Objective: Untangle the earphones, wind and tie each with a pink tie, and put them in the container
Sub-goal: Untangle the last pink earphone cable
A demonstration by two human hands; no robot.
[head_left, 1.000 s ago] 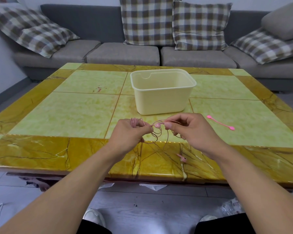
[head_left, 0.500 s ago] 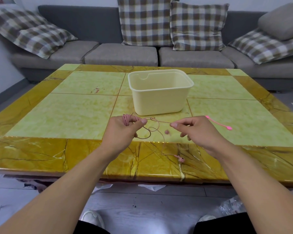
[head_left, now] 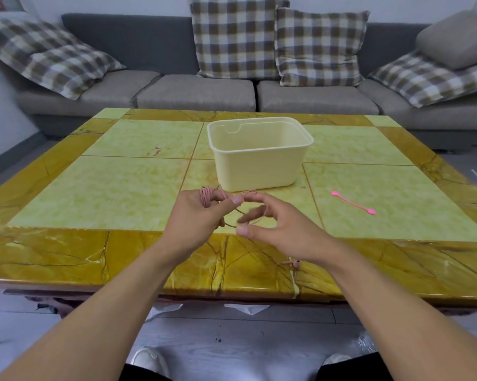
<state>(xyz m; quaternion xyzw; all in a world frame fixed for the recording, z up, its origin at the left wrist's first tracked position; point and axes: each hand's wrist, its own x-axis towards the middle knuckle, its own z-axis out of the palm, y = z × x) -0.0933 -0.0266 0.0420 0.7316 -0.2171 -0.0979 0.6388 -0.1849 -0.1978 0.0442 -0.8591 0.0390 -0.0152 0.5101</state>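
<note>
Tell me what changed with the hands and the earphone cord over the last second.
The right hand drew the earphone cord out rightward, then came back toward the left hand, fingers spread around a loop. The left hand kept holding the coil. Container and pink tie stayed put.

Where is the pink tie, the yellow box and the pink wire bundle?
pink tie (head_left: 352, 202), head view, middle of its thin strip
yellow box (head_left: 259, 167), head view, front wall
pink wire bundle (head_left: 206, 196), head view, coils above the left hand (head_left: 196, 215)

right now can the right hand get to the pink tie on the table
Probably yes. The pink tie lies alone on the table, with nothing between it and the right hand, though that hand is busy with the earphone cord.
</note>
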